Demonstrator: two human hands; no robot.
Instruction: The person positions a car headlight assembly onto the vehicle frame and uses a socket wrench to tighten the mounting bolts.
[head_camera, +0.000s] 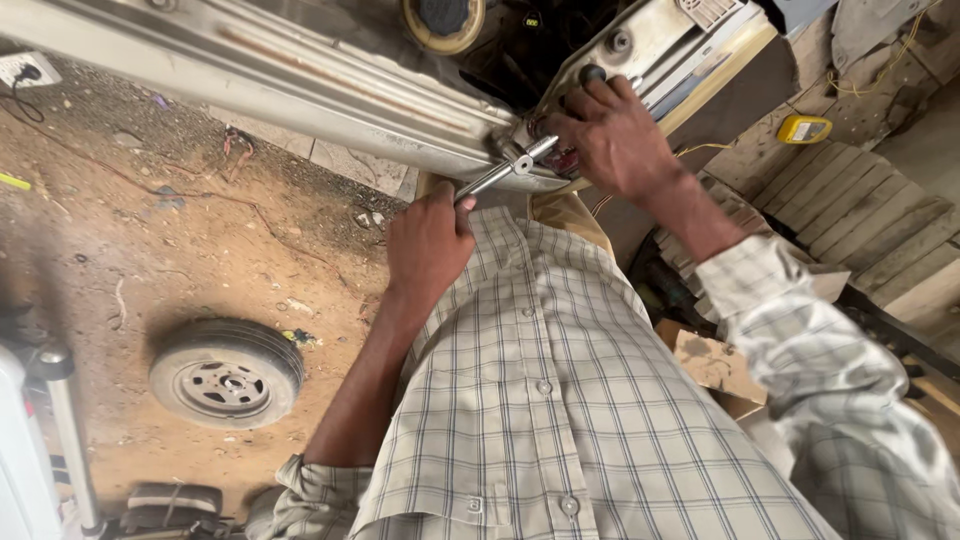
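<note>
My left hand (428, 240) grips the handle of a shiny metal ratchet wrench (500, 173). The wrench head sits against a fitting at the corner of a worn grey car body edge (330, 85). Over that same corner rests my right hand (610, 135), fingers curled around the wrench head and the fitting; what lies under the palm is hidden. My checked shirt (560, 400) fills the lower middle of the view.
A loose car wheel (227, 372) lies flat on the sandy ground at lower left. Wooden planks (870, 215) and a yellow tape measure (804, 128) sit at right. A cardboard piece (715, 365) lies near my right sleeve. A white socket (28, 70) with a cable is at far left.
</note>
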